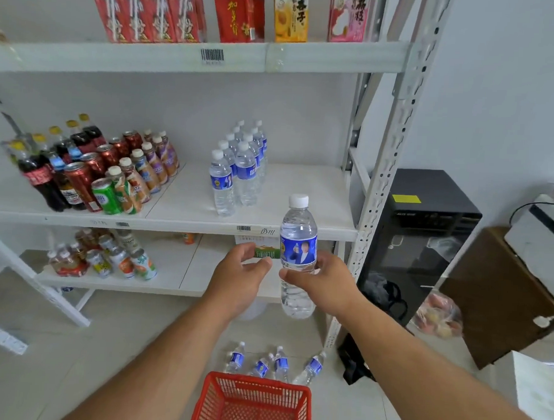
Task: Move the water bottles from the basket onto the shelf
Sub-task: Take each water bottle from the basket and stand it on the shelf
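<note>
The right hand (322, 280) held an upright water bottle (298, 255) in its grip, before the middle shelf (301, 201) edge (white cap up). The left hand (239, 273) hovered beside it, fingers loosely curled, above the red basket (251, 405).

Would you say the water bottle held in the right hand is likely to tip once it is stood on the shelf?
Probably a little tippy: the water bottle is tall and narrow. It looks full, so likely heavy for its size, which steadies it. The ribbed clear plastic may give slightly under the right hand. Bottles already on the shelf stand upright.
</note>
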`<state>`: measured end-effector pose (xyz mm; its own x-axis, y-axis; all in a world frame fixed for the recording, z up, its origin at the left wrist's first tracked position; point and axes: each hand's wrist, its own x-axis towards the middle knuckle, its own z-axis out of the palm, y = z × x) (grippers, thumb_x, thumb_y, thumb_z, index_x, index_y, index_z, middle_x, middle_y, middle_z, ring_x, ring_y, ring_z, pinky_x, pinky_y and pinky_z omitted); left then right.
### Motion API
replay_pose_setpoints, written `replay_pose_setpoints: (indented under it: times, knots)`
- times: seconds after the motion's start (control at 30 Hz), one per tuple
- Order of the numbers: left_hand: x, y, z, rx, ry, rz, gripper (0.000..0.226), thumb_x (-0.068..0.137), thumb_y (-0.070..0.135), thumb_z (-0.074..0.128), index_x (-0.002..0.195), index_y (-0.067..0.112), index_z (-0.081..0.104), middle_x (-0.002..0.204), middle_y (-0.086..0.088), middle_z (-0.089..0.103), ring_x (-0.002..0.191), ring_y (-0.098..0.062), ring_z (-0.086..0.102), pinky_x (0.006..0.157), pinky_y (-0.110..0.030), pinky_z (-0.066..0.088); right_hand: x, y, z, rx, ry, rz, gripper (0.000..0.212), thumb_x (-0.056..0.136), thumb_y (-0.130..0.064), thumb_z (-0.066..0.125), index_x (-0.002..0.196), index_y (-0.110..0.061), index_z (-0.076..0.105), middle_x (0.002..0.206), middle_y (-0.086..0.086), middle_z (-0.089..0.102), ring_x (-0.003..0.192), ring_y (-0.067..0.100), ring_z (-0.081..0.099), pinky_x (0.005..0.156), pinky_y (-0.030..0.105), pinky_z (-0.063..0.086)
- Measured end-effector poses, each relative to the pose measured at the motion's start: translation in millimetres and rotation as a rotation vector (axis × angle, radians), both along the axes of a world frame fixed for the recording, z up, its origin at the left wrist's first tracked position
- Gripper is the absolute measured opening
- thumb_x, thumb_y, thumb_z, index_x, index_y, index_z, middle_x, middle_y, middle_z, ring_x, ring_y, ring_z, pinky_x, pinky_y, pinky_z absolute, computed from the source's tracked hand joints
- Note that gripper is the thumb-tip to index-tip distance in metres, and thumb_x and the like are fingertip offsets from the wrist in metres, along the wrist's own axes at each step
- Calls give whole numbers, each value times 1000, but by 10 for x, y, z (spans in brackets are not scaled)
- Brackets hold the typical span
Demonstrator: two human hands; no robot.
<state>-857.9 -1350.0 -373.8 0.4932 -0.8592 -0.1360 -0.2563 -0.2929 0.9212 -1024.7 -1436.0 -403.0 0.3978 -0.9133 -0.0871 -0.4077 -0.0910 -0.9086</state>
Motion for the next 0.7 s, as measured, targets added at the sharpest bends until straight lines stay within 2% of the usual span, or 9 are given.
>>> replay_pose_setpoints:
  times: [0.07,0.2,0.37,0.5,0.7]
  knots:
    - [-134,-86,64,-7,2,36,43,92,36,67,132,29,54,126,18,58,106,1,60,99,-39,51,-78,-138,37,-18,8,29,34,76,-48,87,104,-32,75,93,-15,77,83,1,72,74,24,53]
    - [-403,-254,95,4,-16,91,45,92,36,67,134,28,53,123,20,55,108,-1,60,102,-40,49,-223,-447,33,-26,21,90,36,75,-51,86,104,-32,75,93,-15,77,84,3,72,80,30,58]
    - [-595,-349,59,36,20,170,30,93,37,66,119,41,51,119,22,53,103,3,58,101,-37,49,-304,-727,-40,-31,29,143,39,76,-50,87,108,-33,71,97,-15,74,88,6,70,80,31,55]
    - [-555,-358,46,58,4,208,47,93,38,65,137,32,49,130,19,50,109,-1,57,100,-33,47,-164,-827,-116,-16,51,175,47,75,-52,87,115,-35,68,107,-13,72,96,12,70,90,38,57]
    - [-245,-422,38,60,13,229,47,93,38,64,137,31,49,127,19,49,108,-1,55,95,-29,46,218,-882,-183,-4,81,194,54,75,-53,87,121,-34,67,113,-10,73,100,15,70,95,42,58]
